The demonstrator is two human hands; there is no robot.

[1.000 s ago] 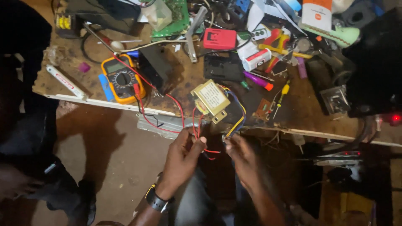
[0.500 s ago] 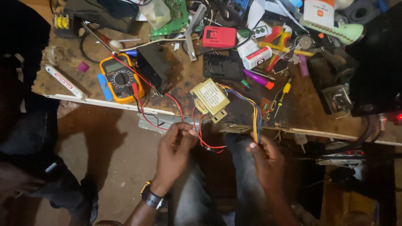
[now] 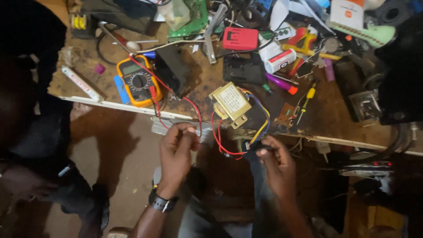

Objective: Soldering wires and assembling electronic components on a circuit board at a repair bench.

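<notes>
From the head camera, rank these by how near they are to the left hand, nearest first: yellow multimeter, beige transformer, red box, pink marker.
Measured from the left hand:
1. Beige transformer, just up and to the right, at the bench edge.
2. Yellow multimeter, up and to the left; close to the transformer's rank.
3. Pink marker, farther right.
4. Red box, at the back.

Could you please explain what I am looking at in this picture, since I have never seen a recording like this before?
The view comes from a camera on a person's head, looking down at their own bare hands over a cluttered brown wooden workbench. The left hand, wearing a dark wristwatch, pinches a thin red wire. The right hand grips yellow and blue wires. These lead to a small boxy yellowish transformer. A yellow multimeter with red leads lies nearby.
</notes>
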